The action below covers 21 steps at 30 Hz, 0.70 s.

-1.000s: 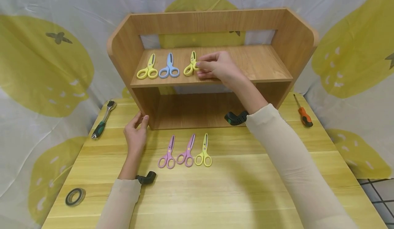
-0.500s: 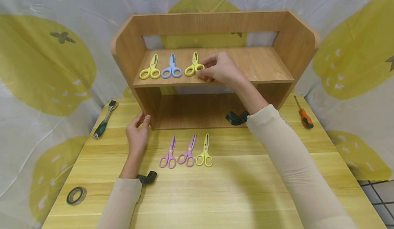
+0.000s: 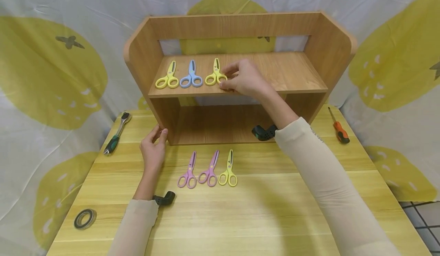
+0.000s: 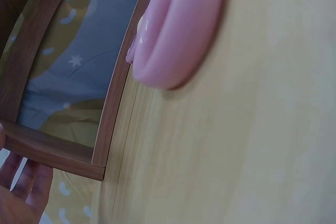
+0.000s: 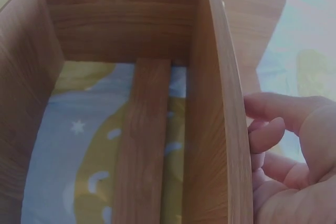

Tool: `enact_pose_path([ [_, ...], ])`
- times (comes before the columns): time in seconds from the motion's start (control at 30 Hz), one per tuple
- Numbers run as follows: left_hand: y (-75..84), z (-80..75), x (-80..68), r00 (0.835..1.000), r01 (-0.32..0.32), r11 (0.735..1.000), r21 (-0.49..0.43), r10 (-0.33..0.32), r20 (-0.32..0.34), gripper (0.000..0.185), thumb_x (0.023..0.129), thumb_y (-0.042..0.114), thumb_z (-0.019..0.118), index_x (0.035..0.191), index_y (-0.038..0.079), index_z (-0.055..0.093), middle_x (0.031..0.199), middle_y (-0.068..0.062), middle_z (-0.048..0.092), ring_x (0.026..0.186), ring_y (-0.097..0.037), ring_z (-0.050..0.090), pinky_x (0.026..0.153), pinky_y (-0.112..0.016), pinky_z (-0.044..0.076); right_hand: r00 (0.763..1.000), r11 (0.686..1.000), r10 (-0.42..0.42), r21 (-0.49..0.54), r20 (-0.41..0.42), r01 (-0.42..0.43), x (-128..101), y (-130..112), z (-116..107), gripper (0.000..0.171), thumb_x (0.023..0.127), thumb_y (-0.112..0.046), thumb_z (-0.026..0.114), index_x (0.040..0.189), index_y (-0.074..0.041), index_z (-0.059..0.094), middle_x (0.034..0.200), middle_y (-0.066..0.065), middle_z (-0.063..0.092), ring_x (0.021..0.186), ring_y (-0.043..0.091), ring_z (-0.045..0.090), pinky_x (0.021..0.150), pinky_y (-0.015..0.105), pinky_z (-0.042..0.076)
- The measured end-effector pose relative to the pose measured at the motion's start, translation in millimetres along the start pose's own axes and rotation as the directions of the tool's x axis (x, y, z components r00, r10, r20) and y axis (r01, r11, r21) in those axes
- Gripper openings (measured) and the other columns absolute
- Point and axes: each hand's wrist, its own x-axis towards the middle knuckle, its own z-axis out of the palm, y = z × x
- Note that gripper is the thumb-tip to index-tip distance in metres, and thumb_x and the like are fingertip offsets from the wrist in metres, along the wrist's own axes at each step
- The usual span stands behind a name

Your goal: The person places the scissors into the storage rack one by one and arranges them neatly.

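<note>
A wooden shelf unit [image 3: 311,42] stands on the table. On its upper board lie yellow scissors [image 3: 167,77], blue scissors [image 3: 191,75] and a second yellow pair [image 3: 214,73]. My right hand [image 3: 240,79] reaches onto that board and pinches the right handle ring of the second yellow pair. In the right wrist view, the hand's fingers [image 5: 273,129] show beside the board's edge [image 5: 220,108]. My left hand [image 3: 153,146] rests with relaxed fingers against the shelf's lower left corner. Its fingers [image 4: 23,187] also appear in the left wrist view, near a pink handle [image 4: 178,30].
Two pink scissors [image 3: 188,172] [image 3: 208,170] and yellow scissors [image 3: 228,170] lie in a row on the table in front of the shelf. A ratchet wrench [image 3: 117,132] lies at the left, a tape roll [image 3: 84,218] front left, and an orange screwdriver [image 3: 338,126] at the right.
The right hand has brought the third pair of scissors down flat and straighter on the upper board, fingers staying at its handle. The left hand has not moved.
</note>
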Motion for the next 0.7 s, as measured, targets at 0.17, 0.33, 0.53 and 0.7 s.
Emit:
enact_pose_path([
  [0.17,0.3,2.2,0.1,1.0,0.008,1.0,-0.006,-0.008,0.003,0.041,0.099,0.036,0.07,0.139,0.022,0.067,0.134,-0.005,0.071,0.123,-0.017,0.066,0.112,-0.039,0.048,0.999,0.998,-0.039,0.043,-0.013,0.039,-9,5,-2,0.05,0.089,-0.019,0.082,0.136,-0.009,0.065,0.134,0.007,0.064,0.107,0.018,0.071,0.079,0.029,0.06],
  [0.33,1.8,2.2,-0.3,1.0,0.02,1.0,-0.003,-0.02,-0.001,0.041,0.099,0.036,0.069,0.138,0.023,0.067,0.133,-0.005,0.072,0.123,-0.015,0.066,0.109,-0.039,0.05,0.992,0.993,-0.114,0.036,-0.051,0.116,-32,8,-8,0.053,0.088,-0.024,0.083,0.136,-0.011,0.065,0.135,0.003,0.064,0.103,0.016,0.069,0.081,0.032,0.057],
  [0.53,0.8,-0.3,-1.4,1.0,0.028,0.999,0.018,-0.028,-0.002,0.042,0.1,0.037,0.069,0.139,0.023,0.066,0.135,-0.003,0.071,0.122,-0.015,0.066,0.1,-0.024,0.053,0.972,0.975,-0.209,0.048,-0.109,0.215,-74,16,-11,0.049,0.088,-0.023,0.083,0.132,-0.009,0.066,0.13,0.007,0.067,0.102,0.018,0.066,0.088,0.031,0.055],
  [0.7,3.0,0.1,0.4,1.0,0.02,1.0,0.017,-0.02,0.003,0.041,0.099,0.039,0.069,0.138,0.025,0.066,0.135,-0.002,0.071,0.12,-0.013,0.067,0.101,-0.025,0.053,0.965,0.968,-0.221,0.084,-0.142,0.234,-112,38,-5,0.044,0.089,-0.023,0.082,0.129,-0.012,0.068,0.119,0.005,0.068,0.095,0.018,0.067,0.083,0.026,0.056],
])
